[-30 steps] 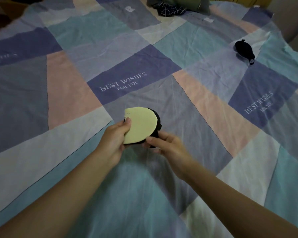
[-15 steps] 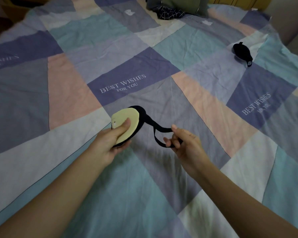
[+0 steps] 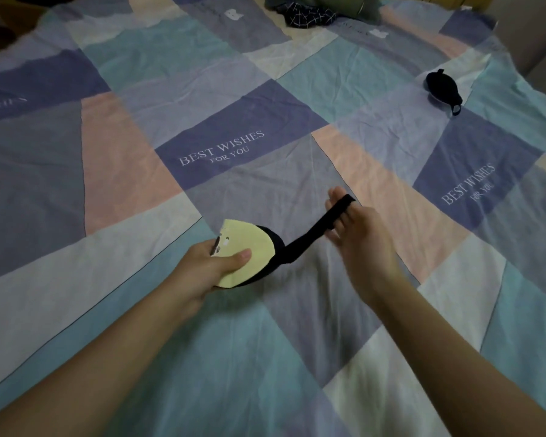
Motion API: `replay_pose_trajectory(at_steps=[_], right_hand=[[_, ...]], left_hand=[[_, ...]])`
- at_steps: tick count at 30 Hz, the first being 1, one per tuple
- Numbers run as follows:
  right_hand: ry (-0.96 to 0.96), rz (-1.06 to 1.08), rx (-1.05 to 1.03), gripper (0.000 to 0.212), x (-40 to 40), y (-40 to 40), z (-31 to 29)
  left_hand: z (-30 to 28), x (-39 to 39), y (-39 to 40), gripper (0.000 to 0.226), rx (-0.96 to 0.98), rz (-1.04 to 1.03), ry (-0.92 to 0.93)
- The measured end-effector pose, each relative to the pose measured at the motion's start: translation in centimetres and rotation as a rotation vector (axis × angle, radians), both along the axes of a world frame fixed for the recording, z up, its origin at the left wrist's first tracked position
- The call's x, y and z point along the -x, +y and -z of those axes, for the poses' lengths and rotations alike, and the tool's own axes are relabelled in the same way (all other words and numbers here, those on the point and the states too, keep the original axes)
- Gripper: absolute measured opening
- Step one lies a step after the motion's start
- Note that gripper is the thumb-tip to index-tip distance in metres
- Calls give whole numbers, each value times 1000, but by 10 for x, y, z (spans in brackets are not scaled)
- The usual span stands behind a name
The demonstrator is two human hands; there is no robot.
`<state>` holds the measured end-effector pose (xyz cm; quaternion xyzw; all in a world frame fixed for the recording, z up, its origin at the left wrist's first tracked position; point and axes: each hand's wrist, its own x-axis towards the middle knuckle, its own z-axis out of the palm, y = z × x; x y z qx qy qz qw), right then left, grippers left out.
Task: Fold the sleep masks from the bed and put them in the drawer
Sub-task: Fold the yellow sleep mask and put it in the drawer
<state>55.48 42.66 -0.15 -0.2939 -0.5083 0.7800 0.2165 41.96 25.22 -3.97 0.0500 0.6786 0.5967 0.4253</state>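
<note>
Head view: left hand [image 3: 208, 266] grips folded yellow sleep mask [image 3: 246, 250], thumb on top, fingers curled beneath, just above bed [image 3: 114, 159]. Right hand [image 3: 356, 234] has black strap [image 3: 325, 222] looped over nearly straight fingers [image 3: 336, 197], strap drawn taut from mask. Second black sleep mask [image 3: 442, 88] lies far right on bed, well apart. Drawer not in view. Judgement: mask light, soft, floppy; strap stretchy. Hold at folded body, keep strap controlled.
</note>
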Motion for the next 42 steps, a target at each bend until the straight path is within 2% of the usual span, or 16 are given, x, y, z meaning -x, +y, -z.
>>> replay_pose_trajectory(at_steps=[2, 3, 5, 7, 9, 11, 15, 17, 19, 21, 25, 28, 34, 37, 40, 42], right_hand=[[-444, -176, -596, 38, -4, 7, 6], [-565, -329, -726, 39, -8, 7, 12], [-545, -579, -611, 48, -14, -2, 17], [-243, -692, -268, 48, -15, -13, 9], [140, -629, 165, 41, -4, -17, -6], [280, -368, 308, 43, 10, -13, -11], [-122, 118, -3, 46, 13, -5, 3], [-162, 149, -107, 38, 1, -11, 16], [-156, 102, -192, 47, -10, -19, 29], [-120, 102, -178, 59, -15, -25, 33], [-107, 437, -94, 32, -13, -27, 30], [-77, 627, 130, 16, -7, -22, 22], [16, 578, 438, 11, -10, -23, 17], [104, 493, 391, 12, -10, -27, 20], [91, 379, 212, 35, -11, -31, 19], [-40, 265, -7, 72, -15, -37, 18]], left_hand=[[-6, 6, 3, 15, -107, -97, -37], [-8, 11, 5, 14, -158, -198, -47], [-10, 20, 8, 13, -173, -376, -26], [-6, 16, 9, 17, -63, -427, 67], [1, 3, 9, 17, 59, -339, 205], [6, -12, 9, 14, 83, -190, 240], [2, -19, 11, 13, -39, -180, 140], [-4, -15, 14, 15, -118, -261, 60], [-10, -11, 16, 15, -183, -301, 5], [-13, -8, 16, 18, -186, -293, -1], [-11, -10, 12, 22, -159, -240, 14], [-6, -20, 8, 29, -113, -97, 42], [-3, -25, 5, 20, -109, -86, 38], [-6, -30, 7, 19, -114, -62, 32], [-11, -33, 9, 17, -129, -90, -13], [-14, -33, 11, 12, -146, -158, -85]])
